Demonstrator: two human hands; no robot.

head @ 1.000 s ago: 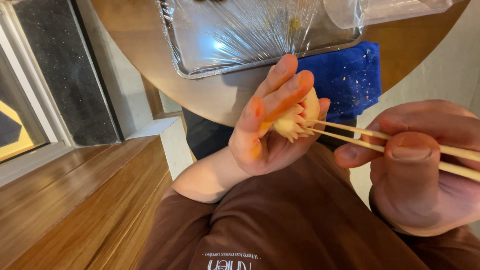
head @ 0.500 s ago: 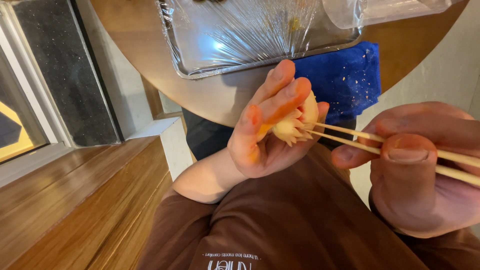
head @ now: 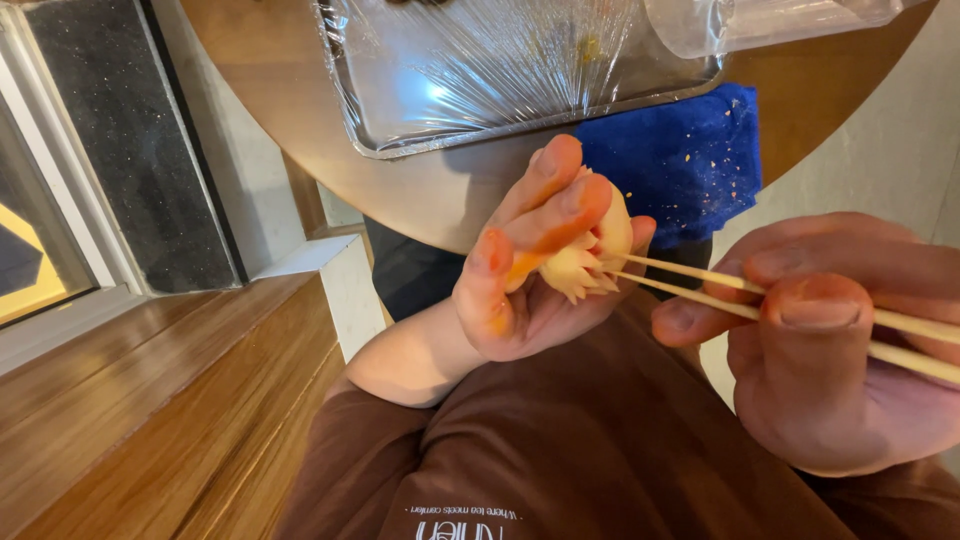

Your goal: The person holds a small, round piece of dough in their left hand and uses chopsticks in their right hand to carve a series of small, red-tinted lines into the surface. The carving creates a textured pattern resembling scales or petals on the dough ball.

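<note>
Round wooden table (head: 300, 90) edge above lap, film-wrapped metal tray (head: 480, 90) and blue cloth (head: 690, 160) on it | left hand (head: 530, 260) fingers curled around pale frilled dumpling (head: 585, 262), frills facing right | right hand (head: 850, 340) pinching wooden chopsticks (head: 700, 285), long axis running right-to-left, tips touching dumpling.

tray (head: 400, 130): on the table (head: 280, 90), far side, under plastic wrap
cloth (head: 690, 160): right of the tray, at the table's near edge
left hand (head: 530, 270): near of the tray, left of the cloth, dumpling (head: 585, 260) in its palm
right hand (head: 850, 350): right and near, holding chopsticks (head: 700, 285)
chopstick tips: touching the dumpling from the right
wooden floor (head: 140, 420): left, below the table
</note>
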